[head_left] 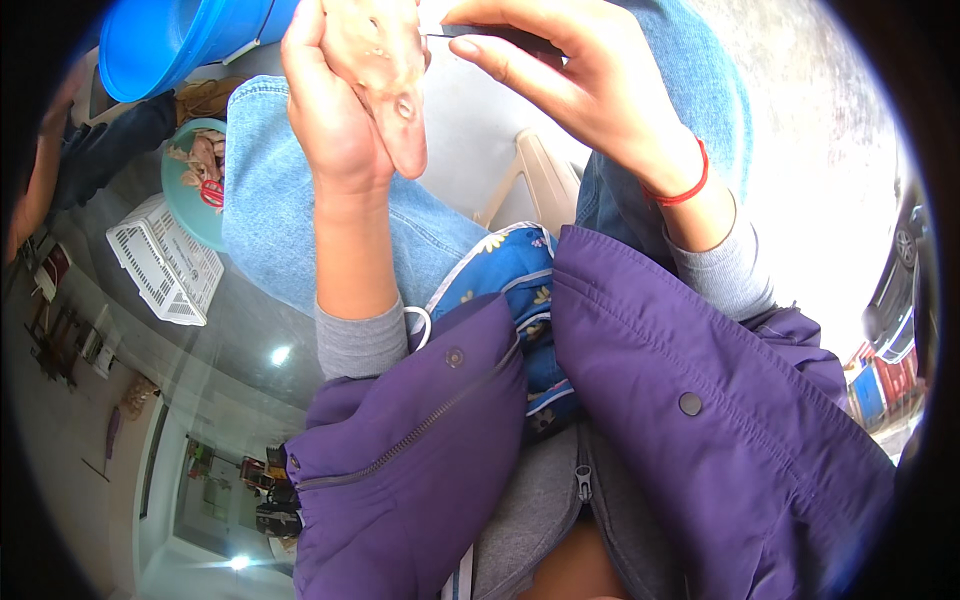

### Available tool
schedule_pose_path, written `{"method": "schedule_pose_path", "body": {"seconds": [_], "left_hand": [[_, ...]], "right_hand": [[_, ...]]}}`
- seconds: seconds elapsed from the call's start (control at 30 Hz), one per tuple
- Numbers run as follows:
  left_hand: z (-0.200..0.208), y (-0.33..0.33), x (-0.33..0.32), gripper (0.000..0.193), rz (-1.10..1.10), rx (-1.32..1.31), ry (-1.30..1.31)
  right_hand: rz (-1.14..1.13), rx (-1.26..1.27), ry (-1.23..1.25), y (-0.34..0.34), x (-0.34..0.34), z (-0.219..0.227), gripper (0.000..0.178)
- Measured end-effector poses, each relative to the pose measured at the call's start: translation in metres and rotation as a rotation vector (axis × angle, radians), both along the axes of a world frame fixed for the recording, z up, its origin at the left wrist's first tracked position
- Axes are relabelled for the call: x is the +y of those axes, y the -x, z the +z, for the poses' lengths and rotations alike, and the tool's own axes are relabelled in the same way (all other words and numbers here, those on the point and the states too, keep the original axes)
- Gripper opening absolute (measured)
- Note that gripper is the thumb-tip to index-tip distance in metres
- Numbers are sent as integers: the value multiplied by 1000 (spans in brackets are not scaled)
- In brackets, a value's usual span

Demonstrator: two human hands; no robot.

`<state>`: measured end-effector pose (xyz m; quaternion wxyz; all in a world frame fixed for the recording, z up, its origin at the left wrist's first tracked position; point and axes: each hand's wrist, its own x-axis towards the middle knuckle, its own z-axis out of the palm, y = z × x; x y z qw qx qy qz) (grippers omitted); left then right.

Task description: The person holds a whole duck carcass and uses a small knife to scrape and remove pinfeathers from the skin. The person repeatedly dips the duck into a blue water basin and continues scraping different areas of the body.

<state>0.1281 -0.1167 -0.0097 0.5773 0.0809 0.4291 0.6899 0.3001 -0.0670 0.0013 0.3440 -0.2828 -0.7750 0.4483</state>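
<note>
At the top of the view, my left hand [335, 120] is closed around a pale, flesh-coloured long piece [385, 60] with a glossy, uneven surface and small holes. One rounded end of it hangs down past my palm. To its right, my right hand [600, 85] pinches a slim dark tool [515, 40] between thumb and fingers. Its thin tip points left and reaches close to the piece's edge; I cannot tell if they touch. My fingers hide most of the tool. A red band circles my right wrist.
A blue bucket [150, 50] stands at the upper left. Below it, a turquoise basin [180, 200] holds pale pieces and red-handled scissors [212, 193]. A white plastic crate [165, 262] is beside it. Another person's leg [120, 140] shows at far left. Between my knees is a beige plastic stool [545, 185].
</note>
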Motion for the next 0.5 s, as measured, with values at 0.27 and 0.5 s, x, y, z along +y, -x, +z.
{"method": "schedule_pose_path", "body": {"seconds": [0.27, 0.5], "left_hand": [[-4, 9, -5, 47, -111, 6, -43], [-3, 6, -3, 41, -152, -5, -60]], "right_hand": [[-11, 4, 42, -1, 2, 0, 16], [-35, 16, -47, 0, 3, -4, 19]]}}
